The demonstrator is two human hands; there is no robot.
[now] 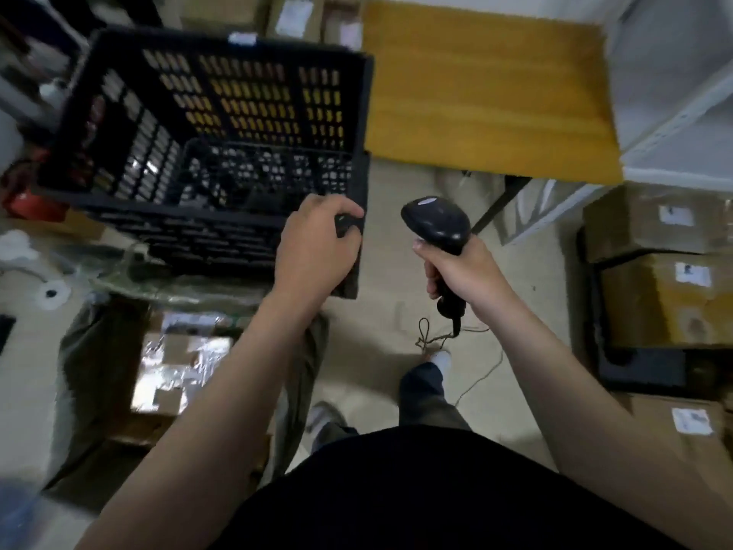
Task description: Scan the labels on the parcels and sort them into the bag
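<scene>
Beside yellow table (488, 93), left hand (317, 244) gripping black crate (131, 144) corner, right hand (464, 271) holding scanner (436, 220), boxes (654, 295) alongside

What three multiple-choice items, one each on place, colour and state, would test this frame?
1. Where on the crate does the left hand grip?
A. its near right corner
B. its far left corner
C. the middle of its far rim

2. What colour is the crate?
A. red
B. black
C. white

3. What is the right hand doing?
A. hanging open and empty
B. gripping the scanner by its handle
C. pressing on the crate

Key:
1 A, its fingers curl over that corner's rim.
2 B, every wall is black lattice.
3 B, the fingers wrap the handle and the scanner's head points forward.
</scene>
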